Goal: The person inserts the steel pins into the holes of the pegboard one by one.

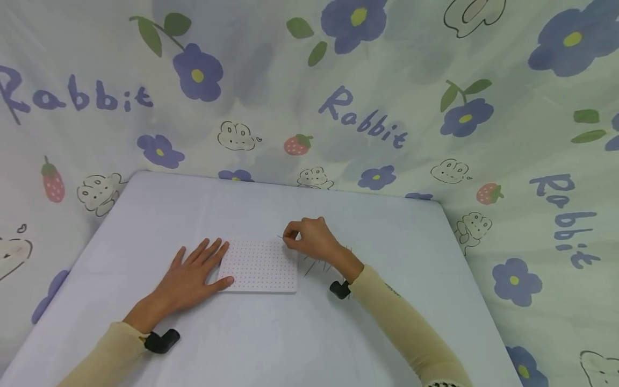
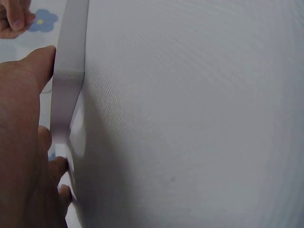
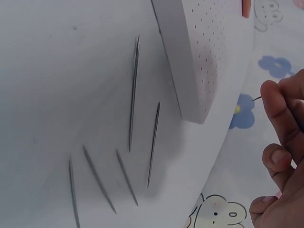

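A white block-like board [image 1: 261, 269] covered in a grid of small dots lies flat on the table. My left hand [image 1: 191, 277] is spread at its left side, with the thumb and fingertips resting on the board's edge. Over the board's far right corner, my right hand [image 1: 313, 239] pinches a thin metal needle [image 3: 257, 99] between thumb and forefinger. The needle's tip pokes out to the left, above the board's surface. Several loose needles [image 3: 134, 95] lie on the table just right of the board, partly hidden by my right forearm in the head view.
A white cloth covers the table [image 1: 242, 344]. Behind and beside it hangs a curtain [image 1: 271, 91] printed with flowers, rabbits and strawberries. Each wrist carries a small black camera [image 1: 163, 341].
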The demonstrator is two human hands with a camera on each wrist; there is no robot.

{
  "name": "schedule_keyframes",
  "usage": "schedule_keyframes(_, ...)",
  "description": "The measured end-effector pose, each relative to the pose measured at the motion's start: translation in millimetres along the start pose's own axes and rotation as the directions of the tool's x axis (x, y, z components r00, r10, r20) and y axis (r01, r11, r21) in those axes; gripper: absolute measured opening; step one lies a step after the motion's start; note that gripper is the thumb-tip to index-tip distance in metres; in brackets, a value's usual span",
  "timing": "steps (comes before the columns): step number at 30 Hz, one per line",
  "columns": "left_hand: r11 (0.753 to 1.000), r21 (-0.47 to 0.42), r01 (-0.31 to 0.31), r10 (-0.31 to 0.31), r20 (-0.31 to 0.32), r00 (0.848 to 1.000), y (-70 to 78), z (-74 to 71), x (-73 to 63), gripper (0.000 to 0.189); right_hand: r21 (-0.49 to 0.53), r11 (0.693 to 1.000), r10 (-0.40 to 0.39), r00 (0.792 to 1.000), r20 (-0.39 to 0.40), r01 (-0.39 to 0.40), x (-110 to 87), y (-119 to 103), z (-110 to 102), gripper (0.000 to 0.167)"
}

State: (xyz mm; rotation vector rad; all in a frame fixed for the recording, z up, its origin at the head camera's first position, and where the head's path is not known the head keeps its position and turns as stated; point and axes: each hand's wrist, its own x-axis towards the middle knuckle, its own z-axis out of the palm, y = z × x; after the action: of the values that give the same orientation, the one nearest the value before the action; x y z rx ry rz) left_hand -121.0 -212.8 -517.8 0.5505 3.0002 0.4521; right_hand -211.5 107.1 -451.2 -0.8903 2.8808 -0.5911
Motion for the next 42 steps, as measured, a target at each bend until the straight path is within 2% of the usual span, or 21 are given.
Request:
schedule_keyframes(8, 1.000, -0.010, -0.001, 0.001, -0.004, 1.000, 0.4, -0.9, 0.1, 0.094, 0.057, 0.998, 0.000, 0.999, 0.038, -0.002, 6.1, -8.0, 2.9, 0.006)
schedule_keyframes(19, 1.000, 0.003, 0.003, -0.003, 0.000, 1.000, 2.1, -3.6, -0.2, 0.094, 0.213, 0.977, -0.027, 0.994, 0.101, 0.005, 12.7, -14.3, 7.4, 0.004)
schedule_keyframes(29, 1.000, 0.002, -0.006, 0.006, -0.013, 1.000, 1.9, -3.1, -1.6, 0.093, 0.209, 0.977, -0.070, 0.992, 0.108, 0.046, 18.2, -19.6, 14.3, 0.006)
schedule_keyframes(42, 1.000, -0.003, -0.008, 0.008, -0.008, 1.000, -1.8, 2.0, -1.4, 0.093, 0.161, 0.986, -0.053, 0.988, 0.146, 0.029, 20.8, -22.6, 21.3, 0.004)
